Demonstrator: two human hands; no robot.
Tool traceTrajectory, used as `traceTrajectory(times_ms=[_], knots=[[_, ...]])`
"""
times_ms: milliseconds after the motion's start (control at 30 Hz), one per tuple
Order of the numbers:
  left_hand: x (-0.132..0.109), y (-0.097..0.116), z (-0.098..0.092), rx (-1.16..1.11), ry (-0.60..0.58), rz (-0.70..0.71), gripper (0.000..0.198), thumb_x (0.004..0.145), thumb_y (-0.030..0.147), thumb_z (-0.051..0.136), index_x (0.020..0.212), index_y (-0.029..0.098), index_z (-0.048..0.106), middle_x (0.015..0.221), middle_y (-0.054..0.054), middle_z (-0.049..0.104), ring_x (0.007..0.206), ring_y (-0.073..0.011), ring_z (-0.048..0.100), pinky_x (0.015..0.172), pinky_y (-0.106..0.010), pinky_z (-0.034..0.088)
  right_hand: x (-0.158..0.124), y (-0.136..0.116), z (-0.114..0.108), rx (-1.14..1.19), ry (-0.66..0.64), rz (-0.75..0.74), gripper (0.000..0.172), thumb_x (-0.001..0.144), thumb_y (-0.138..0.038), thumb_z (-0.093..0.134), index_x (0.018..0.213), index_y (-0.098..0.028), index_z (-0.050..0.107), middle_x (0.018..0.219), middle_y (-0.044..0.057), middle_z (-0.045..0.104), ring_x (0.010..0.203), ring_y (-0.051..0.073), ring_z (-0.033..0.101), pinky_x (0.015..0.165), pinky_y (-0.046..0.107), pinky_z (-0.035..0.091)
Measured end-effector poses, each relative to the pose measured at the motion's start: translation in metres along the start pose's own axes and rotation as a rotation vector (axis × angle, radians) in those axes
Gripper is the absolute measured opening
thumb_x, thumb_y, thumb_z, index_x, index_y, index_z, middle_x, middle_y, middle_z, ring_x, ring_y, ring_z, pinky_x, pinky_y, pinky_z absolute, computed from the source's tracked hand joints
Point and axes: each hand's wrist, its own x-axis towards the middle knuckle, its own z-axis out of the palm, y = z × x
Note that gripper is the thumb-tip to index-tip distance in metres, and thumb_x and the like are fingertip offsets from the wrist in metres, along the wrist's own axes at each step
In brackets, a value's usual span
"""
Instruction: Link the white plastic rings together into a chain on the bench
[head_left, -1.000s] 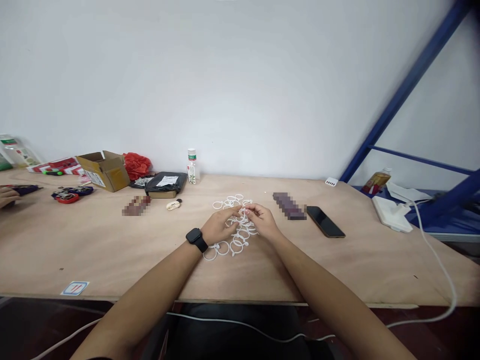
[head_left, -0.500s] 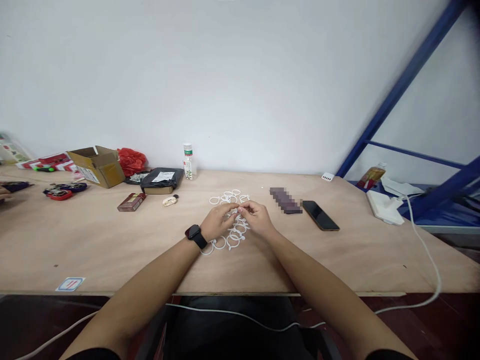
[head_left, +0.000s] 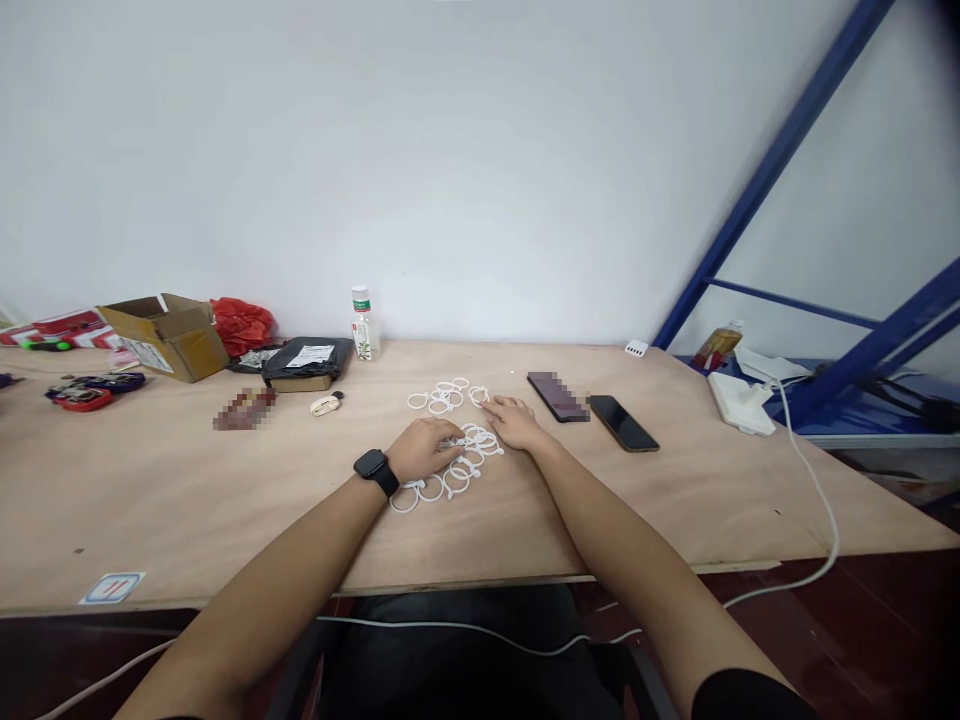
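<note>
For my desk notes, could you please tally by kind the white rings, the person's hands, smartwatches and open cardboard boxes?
White rings: at least 10; overlaps prevent an exact count
Hands: 2 (left hand, right hand)
Black smartwatch: 1
Open cardboard box: 1
Total: at least 14

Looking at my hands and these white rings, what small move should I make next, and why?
I'd probably close your right hand on the ring by its fingertips: that hand's fingers look extended and near, while your left hand is at the nearer rings.

The head view looks forward and down across the table (head_left: 187, 500).
</note>
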Motion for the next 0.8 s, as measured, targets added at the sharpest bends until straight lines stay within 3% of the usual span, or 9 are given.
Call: traceTrajectory(times_ms=[133, 233, 433, 633, 800], knots=[[0.000, 0.000, -0.001, 0.000, -0.002, -0.019, 0.032, 0.091, 0.043, 0.051, 0.104, 0.021, 0.070, 0.102, -0.006, 0.072, 0.096, -0.0195, 0.065, 0.091, -0.032, 0.047, -0.001, -0.006, -0.002, -0.007, 0.035, -0.048, 0.021, 0.084, -0.028, 0.061, 0.101, -0.027, 0.072, 0.109, 0.006, 0.070, 0.104, 0.024, 0.060, 0.093, 0.039, 0.043], [0.000, -0.002, -0.001, 0.001, 0.031, -0.044, 0.033, 0.091, 0.045, 0.050, 0.104, 0.021, 0.070, 0.102, -0.006, 0.072, 0.096, -0.0197, 0.065, 0.090, -0.032, 0.047, -0.001, -0.014, -0.007, 0.086, 0.121, -0.052, 0.020, 0.083, -0.029, 0.063, 0.100, -0.024, 0.072, 0.105, 0.006, 0.071, 0.102, 0.022, 0.062, 0.093, 0.037, 0.045], [0.001, -0.004, -0.001, -0.059, 0.313, -0.134, 0.038, 0.095, 0.040, 0.046, 0.123, 0.019, 0.060, 0.110, -0.008, 0.068, 0.097, -0.0201, 0.063, 0.092, -0.036, 0.048, -0.012, -0.048, -0.018, 0.336, 0.251, -0.248, 0.024, 0.078, -0.038, 0.070, 0.096, -0.023, 0.073, 0.107, 0.008, 0.071, 0.106, 0.024, 0.062, 0.097, 0.041, 0.045], [0.001, -0.002, -0.003, -0.134, 0.374, -0.052, 0.031, 0.095, 0.035, 0.048, 0.118, 0.023, 0.064, 0.105, -0.007, 0.069, 0.098, -0.0195, 0.062, 0.091, -0.035, 0.049, -0.025, -0.072, -0.021, 0.357, 0.185, -0.504, 0.022, 0.077, -0.024, 0.065, 0.099, -0.024, 0.068, 0.111, 0.006, 0.069, 0.108, 0.023, 0.060, 0.099, 0.042, 0.043], [0.001, -0.001, -0.002, -0.128, 0.417, -0.033, 0.023, 0.092, 0.036, 0.054, 0.103, 0.023, 0.070, 0.099, -0.006, 0.070, 0.095, -0.0187, 0.063, 0.089, -0.034, 0.050, -0.028, -0.073, -0.022, 0.362, 0.156, -0.512, 0.027, 0.075, -0.012, 0.058, 0.098, -0.023, 0.065, 0.122, 0.005, 0.065, 0.115, 0.021, 0.057, 0.103, 0.040, 0.041]])
